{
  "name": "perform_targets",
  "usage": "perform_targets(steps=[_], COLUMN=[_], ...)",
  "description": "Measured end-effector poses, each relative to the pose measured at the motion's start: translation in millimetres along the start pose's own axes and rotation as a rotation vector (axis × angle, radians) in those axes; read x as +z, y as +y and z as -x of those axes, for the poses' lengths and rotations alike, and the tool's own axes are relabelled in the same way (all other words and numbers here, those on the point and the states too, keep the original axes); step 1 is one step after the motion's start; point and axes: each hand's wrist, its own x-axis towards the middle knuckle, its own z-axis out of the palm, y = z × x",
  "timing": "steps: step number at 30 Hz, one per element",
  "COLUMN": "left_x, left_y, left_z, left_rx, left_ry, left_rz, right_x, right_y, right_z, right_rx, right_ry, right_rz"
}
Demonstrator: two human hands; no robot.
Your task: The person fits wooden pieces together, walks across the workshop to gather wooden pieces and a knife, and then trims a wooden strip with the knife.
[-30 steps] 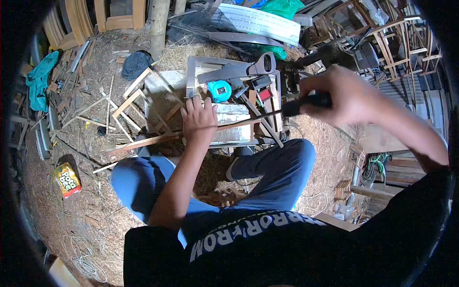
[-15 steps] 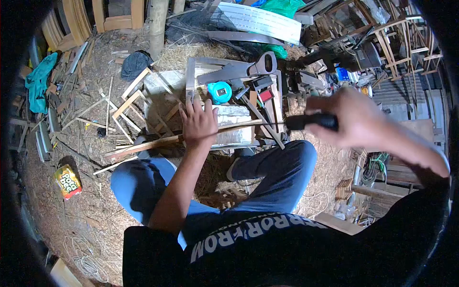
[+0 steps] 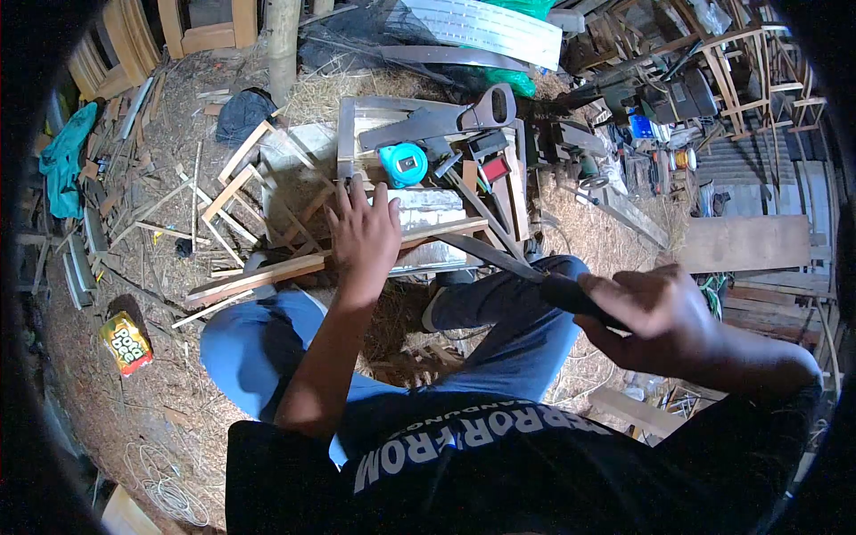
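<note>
My right hand (image 3: 655, 312) is closed around the black handle of a long-bladed knife (image 3: 499, 257). Its blade points left and lies at the right end of a long wooden strip (image 3: 290, 270); I cannot tell whether the edge is in the wood. My left hand (image 3: 364, 234) rests over the strip, fingers spread and pointing away from me. Under the strip is a low wooden-framed bench (image 3: 345, 134). On it are a turquoise tape measure (image 3: 404, 165), a handsaw (image 3: 419, 125), a hammer-like tool (image 3: 450, 165) and a red block (image 3: 495, 168).
Thin wooden frames (image 3: 234, 192) lie left of the bench, near a post (image 3: 283, 49). A yellow snack packet (image 3: 126, 343) and a coil of cord (image 3: 165, 486) are on the ground. Wood and clutter fill the right side, including a flat board (image 3: 747, 243).
My right hand has come down and towards me with the knife, whose blade now slants down to the right. My left hand stays on the strip; the whole view has shifted slightly.
</note>
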Motion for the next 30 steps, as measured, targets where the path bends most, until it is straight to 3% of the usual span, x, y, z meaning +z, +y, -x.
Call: perform_targets(steps=[1,11,19,23,28,30], left_x=[0,2,7,8,12,-5], left_y=[0,1,-3,1,-7,-11], left_z=[0,5,10,16,23,24], left_rx=[-0.002,-0.012,0.025,0.009,0.131,0.185], left_ry=[-0.021,-0.014,0.012,0.019,0.096,-0.005], left_rz=[0.004,0.066,0.036,0.047,0.114,0.183], right_x=[-6,22,84,150,255,290], right_y=[-3,-5,1,3,-3,-6], right_z=[1,32,80,103,110,107], right_rx=[-0.025,0.044,0.228,0.361,0.443,0.477], right_ry=[-0.084,-0.043,-0.025,-0.123,-0.053,-0.021], right_rz=[-0.004,-0.06,-0.168,-0.231,-0.327,-0.363])
